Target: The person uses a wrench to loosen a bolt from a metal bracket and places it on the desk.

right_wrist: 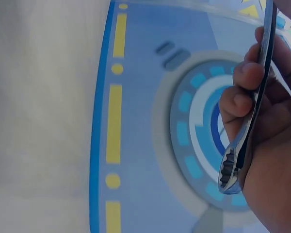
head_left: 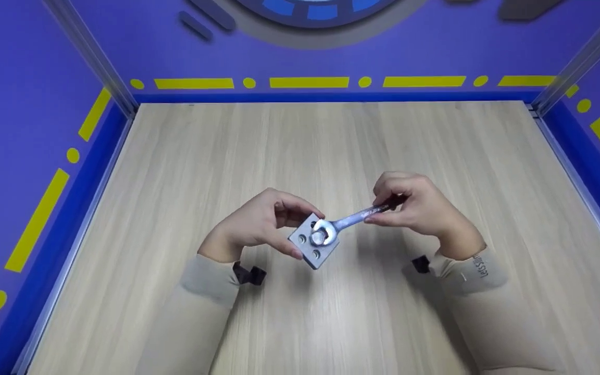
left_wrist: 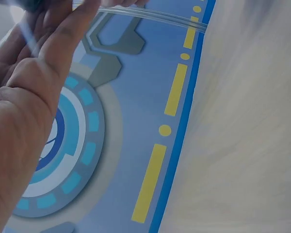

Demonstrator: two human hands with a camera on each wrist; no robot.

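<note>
My left hand (head_left: 261,221) holds a square grey metal block (head_left: 308,247) by its edges, thumb at the near side and fingers at the far side. Round holes show in its face, and a hex bolt (head_left: 319,238) stands in it. The open end of a combination wrench (head_left: 354,217) sits around the bolt head. My right hand (head_left: 417,205) grips the wrench near its other end. In the right wrist view, the toothed ring end (right_wrist: 228,170) sticks out past the palm. The left wrist view shows the left hand (left_wrist: 29,92), with the block out of sight.
Below both hands spreads a wood-grain table (head_left: 258,146). Blue panels (head_left: 201,57) with yellow markings wall its back and sides, joined by metal corner posts (head_left: 91,52). Black wrist straps (head_left: 250,273) sit at both sleeves.
</note>
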